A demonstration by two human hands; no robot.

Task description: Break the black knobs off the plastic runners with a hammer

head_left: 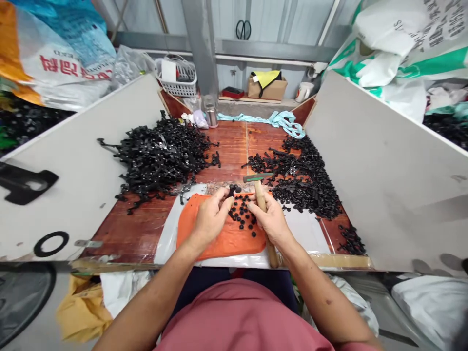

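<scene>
The small black part (233,189) sits over the far edge of the orange cloth (226,241), pinched between thumb and fingertips of the left hand (210,217). Its shape is too small and too covered to make out. Beside it, the right hand (270,219) is wrapped around the hammer (260,195). The hammer's long axis runs away from the person, head past the cloth's far edge, wooden handle partly hidden in the fist and its butt beyond the cloth's near right corner.

Loose black round pieces (243,214) lie on the cloth between the hands. Left of and beyond the cloth is a tangled pile (161,153) of black parts, and right of it a flatter heap (303,180), both on the worktop (237,146).

Far behind the cloth, a white basket (179,78) holds something pale and unclear, and a cardboard box (266,87) holds yellow fabric.
</scene>
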